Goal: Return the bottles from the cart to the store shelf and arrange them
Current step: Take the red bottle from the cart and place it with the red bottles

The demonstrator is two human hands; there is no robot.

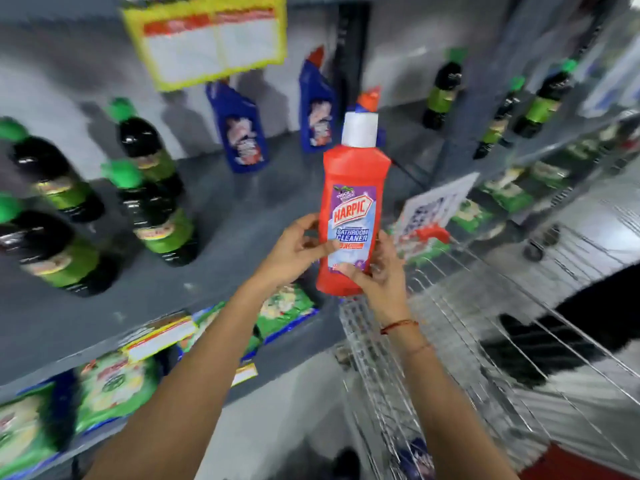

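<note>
Both hands grasp 1 red Harpic bathroom cleaner bottle [353,216] by its lower half: the left hand [298,249] wraps its left edge, thumb on the label, and the right hand [375,268] cups the base from the right. The bottle stands upright, white cap up, held in the air in front of the grey shelf [221,209] and above the wire cart [467,323]. On the shelf behind stand blue Harpic bottles [242,133] and, further left, green-capped dark bottles [152,206].

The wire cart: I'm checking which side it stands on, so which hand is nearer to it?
Right. The right hand grips the red bottle just above the wire cart; the left hand holds the bottle's far side, over the shelf.
</note>
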